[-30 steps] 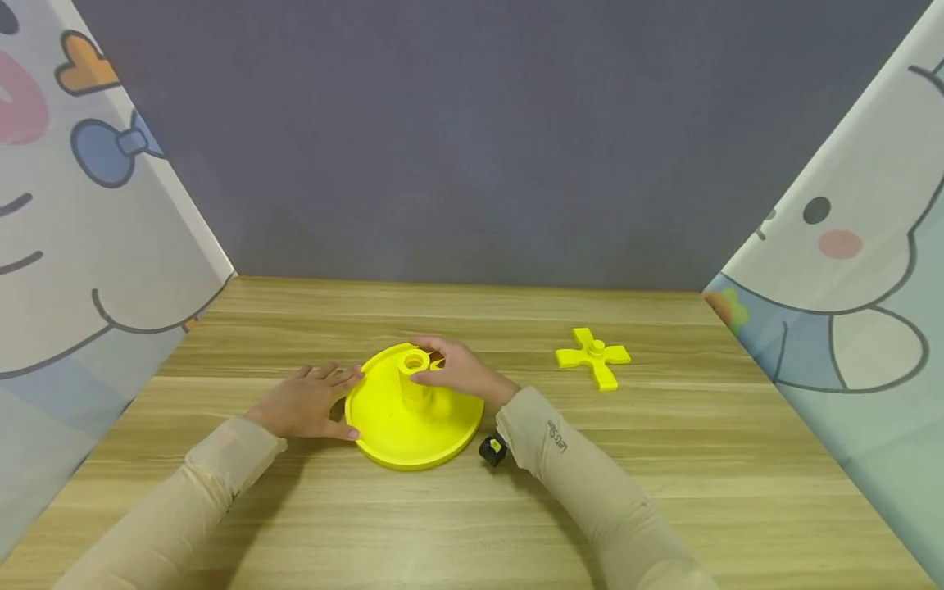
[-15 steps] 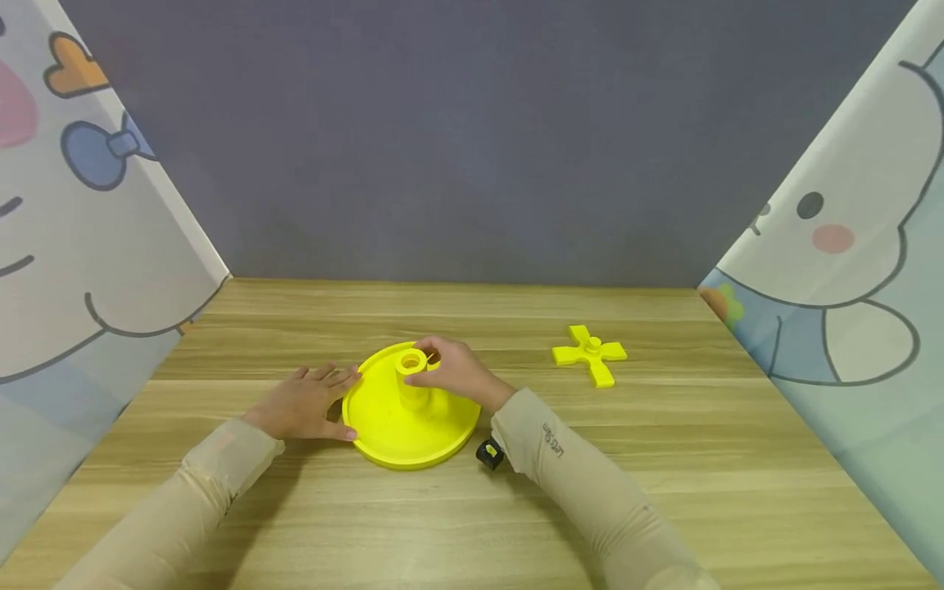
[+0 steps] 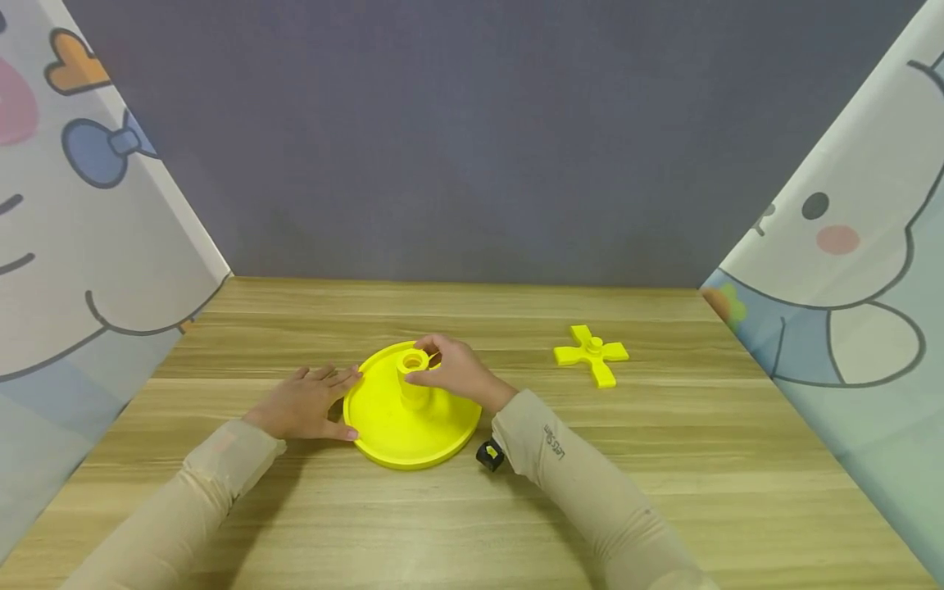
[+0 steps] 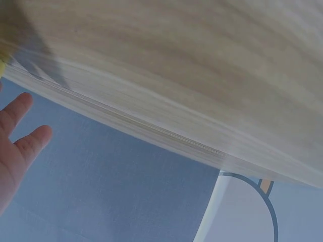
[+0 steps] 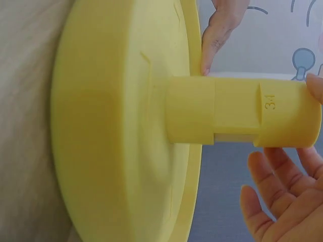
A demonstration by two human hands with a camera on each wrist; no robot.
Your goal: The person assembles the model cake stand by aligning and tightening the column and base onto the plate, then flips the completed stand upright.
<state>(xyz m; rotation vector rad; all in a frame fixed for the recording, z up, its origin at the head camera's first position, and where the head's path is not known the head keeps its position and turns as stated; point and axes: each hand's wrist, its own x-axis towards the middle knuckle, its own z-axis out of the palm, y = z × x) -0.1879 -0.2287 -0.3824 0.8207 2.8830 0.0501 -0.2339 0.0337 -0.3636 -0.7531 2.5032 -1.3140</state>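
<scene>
A round yellow tray-like base with a raised rim lies on the table, left of centre in the head view. From its middle rises a short hollow yellow post; the right wrist view shows the post marked "34". My right hand holds the post near its top, thumb on the near side and fingertips behind. My left hand lies spread at the left rim, thumb and fingertips at its edge. In the left wrist view only part of the left hand shows.
To the right on the wooden table lies a flat yellow cross-shaped piece with a round knob at its centre. A black wrist camera sits below the right cuff. A dark grey panel stands behind the table, with cartoon-printed panels at both sides.
The head view has shifted slightly. Both hands keep nearly the same places on the rim and the post, and the cross-shaped piece has not moved.
</scene>
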